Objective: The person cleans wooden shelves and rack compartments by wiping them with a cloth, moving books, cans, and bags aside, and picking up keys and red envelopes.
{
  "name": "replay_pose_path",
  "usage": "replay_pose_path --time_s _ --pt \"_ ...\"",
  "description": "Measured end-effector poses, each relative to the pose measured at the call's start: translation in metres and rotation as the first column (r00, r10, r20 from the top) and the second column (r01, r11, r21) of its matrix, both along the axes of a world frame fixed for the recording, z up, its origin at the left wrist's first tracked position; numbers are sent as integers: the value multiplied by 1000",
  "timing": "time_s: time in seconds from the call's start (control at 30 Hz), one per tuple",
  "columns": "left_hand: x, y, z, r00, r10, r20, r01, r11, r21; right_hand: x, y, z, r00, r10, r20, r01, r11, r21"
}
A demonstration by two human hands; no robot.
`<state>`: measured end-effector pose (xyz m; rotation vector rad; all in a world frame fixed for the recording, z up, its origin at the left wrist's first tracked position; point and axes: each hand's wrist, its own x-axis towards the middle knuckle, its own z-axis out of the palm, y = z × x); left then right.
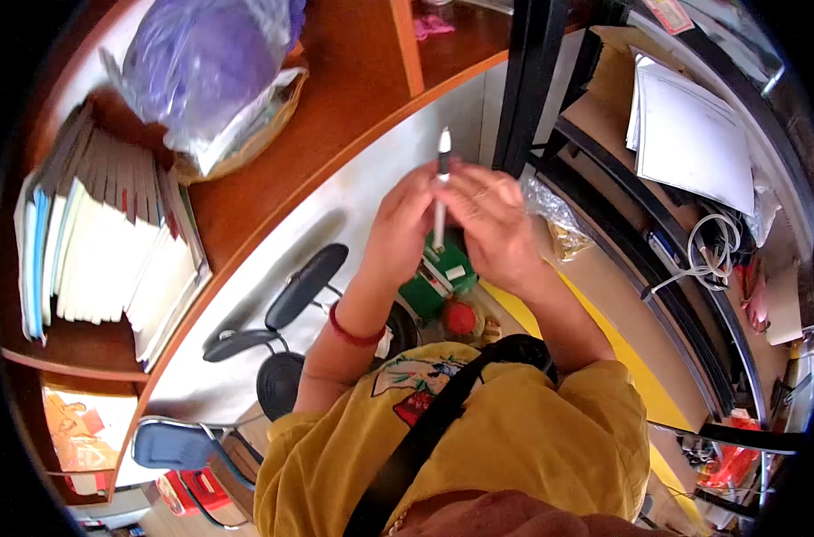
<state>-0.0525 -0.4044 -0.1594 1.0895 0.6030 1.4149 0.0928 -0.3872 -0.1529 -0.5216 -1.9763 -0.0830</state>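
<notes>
A white pen with a black grip (443,161) stands out between my two hands, its tip pointing away from me. My left hand (407,210) has its fingers closed on the pen's left side, near the grip. From the other side my right hand (489,208) pinches the pen at its middle, with fingers bent around it. The lower part of the pen shows between my palms. Beneath the hands are a green box (451,265) and a round red object (460,317), both partly hidden.
Books (102,242) and a purple plastic-wrapped bundle (196,72) fill the wooden shelf at left. Black chairs (306,286) stand below it. On the right, a black rack (639,210) holds white papers (693,134) and a coiled white cable (713,246).
</notes>
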Motion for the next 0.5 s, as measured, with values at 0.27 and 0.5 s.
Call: replay_pose_path --time_s 0.27,0.5 --pt "-18 -13 19 902 359 -241 -357 933 54 1 45 32 878 477 -37 -476 861 -180" --pt "-43 9 40 -218 969 -114 -297 45 954 -62 236 105 997 -21 69 48 908 -417"
